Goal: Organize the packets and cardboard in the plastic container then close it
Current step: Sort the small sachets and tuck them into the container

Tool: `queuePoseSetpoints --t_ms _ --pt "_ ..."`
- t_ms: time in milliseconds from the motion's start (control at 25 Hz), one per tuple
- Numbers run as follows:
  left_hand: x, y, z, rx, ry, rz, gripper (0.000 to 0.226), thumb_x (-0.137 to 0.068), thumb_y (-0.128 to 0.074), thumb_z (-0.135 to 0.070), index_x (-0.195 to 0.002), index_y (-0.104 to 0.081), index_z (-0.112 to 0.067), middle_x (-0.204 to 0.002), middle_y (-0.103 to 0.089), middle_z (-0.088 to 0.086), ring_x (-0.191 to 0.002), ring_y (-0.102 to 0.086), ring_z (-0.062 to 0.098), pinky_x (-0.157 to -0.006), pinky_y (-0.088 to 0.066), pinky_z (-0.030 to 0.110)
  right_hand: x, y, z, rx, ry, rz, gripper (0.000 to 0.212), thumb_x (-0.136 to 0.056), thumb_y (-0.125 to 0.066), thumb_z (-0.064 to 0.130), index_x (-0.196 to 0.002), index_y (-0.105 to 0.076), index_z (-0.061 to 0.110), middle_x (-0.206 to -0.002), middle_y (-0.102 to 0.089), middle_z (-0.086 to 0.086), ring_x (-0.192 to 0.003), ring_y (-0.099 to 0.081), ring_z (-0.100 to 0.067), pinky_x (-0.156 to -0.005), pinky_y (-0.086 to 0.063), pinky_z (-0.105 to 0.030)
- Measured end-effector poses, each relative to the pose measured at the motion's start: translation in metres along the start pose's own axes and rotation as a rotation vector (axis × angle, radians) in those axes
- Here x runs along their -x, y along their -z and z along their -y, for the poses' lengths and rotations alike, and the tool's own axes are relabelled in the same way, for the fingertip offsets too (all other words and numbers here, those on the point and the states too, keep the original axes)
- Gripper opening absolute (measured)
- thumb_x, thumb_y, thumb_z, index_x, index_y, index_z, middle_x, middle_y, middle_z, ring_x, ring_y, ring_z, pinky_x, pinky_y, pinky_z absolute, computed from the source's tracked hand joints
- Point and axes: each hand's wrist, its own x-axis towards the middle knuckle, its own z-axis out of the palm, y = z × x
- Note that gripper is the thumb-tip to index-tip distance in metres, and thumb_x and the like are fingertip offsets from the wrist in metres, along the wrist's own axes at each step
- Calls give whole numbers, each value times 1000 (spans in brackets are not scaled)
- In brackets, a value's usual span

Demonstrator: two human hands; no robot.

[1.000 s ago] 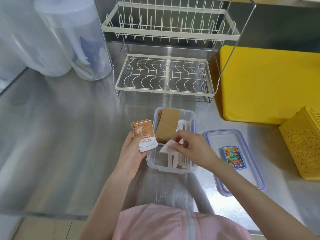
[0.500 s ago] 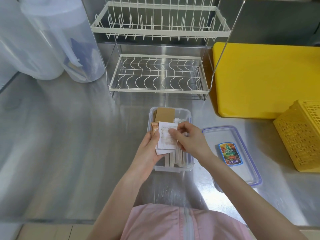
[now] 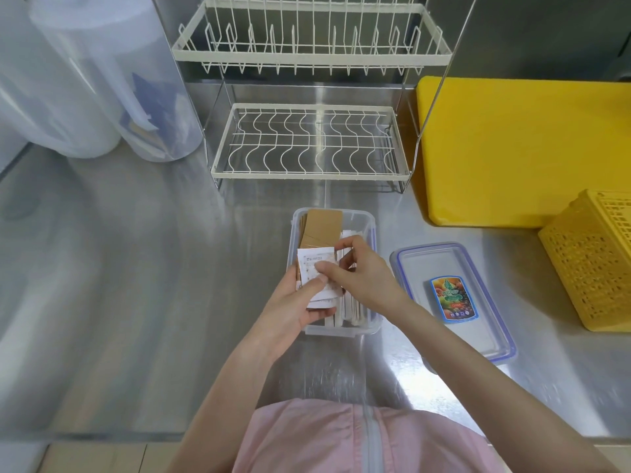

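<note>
A clear plastic container (image 3: 368, 222) stands open on the steel counter in front of me. Brown cardboard pieces (image 3: 322, 226) lean upright in its far end, and white packets (image 3: 355, 310) stand on edge in its near part. My left hand (image 3: 295, 307) holds a small stack of packets (image 3: 316, 274) over the container's left side, white printed face up. My right hand (image 3: 362, 273) pinches the top packet of that stack with thumb and fingers. The container's lid (image 3: 454, 268), clear with a blue rim and a fruit sticker, lies flat to the right.
A white wire dish rack (image 3: 310, 141) stands behind the container. A yellow cutting board (image 3: 522, 148) and a yellow perforated basket (image 3: 594, 257) are at the right. Translucent plastic tubs (image 3: 102, 80) stand at the back left.
My left hand has carried its packets from beside the container to over it. My right hand has lifted a white packet from the container and laid it on that stack.
</note>
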Motion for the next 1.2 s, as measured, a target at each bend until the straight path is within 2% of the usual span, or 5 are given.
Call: queuePoseSetpoints --t_ms 240,600,760,1000,1200 --pt "-1 12 -4 -28 -42 -89 26 -90 -48 -7 -104 -55 -28 -86 -75 -8 -79 -72 12 -58 -56 23 0 2 -5 -56 -58 22 16 -91 -43 33 -86 -50 20 -79 -62 2 -49 -56 -3 -49 -42 -15" --pt "-1 30 -16 -201 -15 -241 21 -88 -50 -8 -104 -49 -23 -119 -60 5 -111 -57 20 -104 -41 43 -1 -18 -12 989 190 713 47 -95 -17 37 -108 -57 16 -114 -59 -11 -103 -49 -27 -92 -30 -38" --pt "0 30 -16 -212 0 -242 25 -89 -49 -8 -111 -46 -18 -120 -59 6 -112 -56 21 -105 -39 42 -1 -8 -9 1024 132 676 52 -94 -14 43 -86 -55 11 -84 -51 -12 -88 -46 -26 -103 -25 -40" --pt "0 27 -15 -146 11 -201 27 -89 -48 -5 -113 -47 -17 -117 -61 8 -107 -61 24 -86 -50 34 1 -1 -13 1139 113 676 45 -95 -17 34 -98 -57 13 -101 -59 -17 -107 -49 -29 -108 -21 -42" --pt "1 22 -8 -97 11 -171 24 -88 -51 -4 -104 -50 -22 -104 -65 -2 -91 -66 12 -67 -55 22 5 4 -11 402 60 197 35 -93 -35 35 -85 -57 8 -89 -68 -12 -82 -60 -25 -73 -48 -31"
